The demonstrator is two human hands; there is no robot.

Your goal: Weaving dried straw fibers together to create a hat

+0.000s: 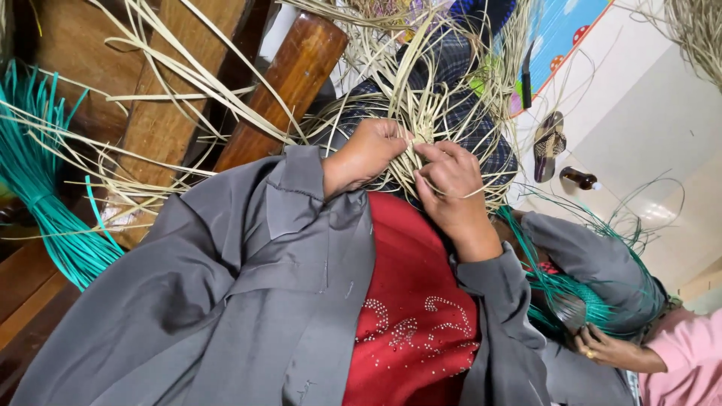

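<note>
My left hand (366, 154) and my right hand (451, 188) meet over a half-woven piece of pale straw strips (432, 113) that rests on my lap, on dark checked cloth. Both hands pinch thin strips at the edge of the weave, fingertips almost touching. Loose strip ends fan out upward and to the left. Grey jacket sleeves cover both my arms, and a red beaded top shows between them.
A bundle of teal strips (45, 210) lies at the left beside wooden beams (297, 75). At the lower right another person's hand (605, 347) in a pink sleeve holds a teal woven piece (579, 297). A sandal (549, 146) and a small brown bottle (579, 178) lie on the pale floor.
</note>
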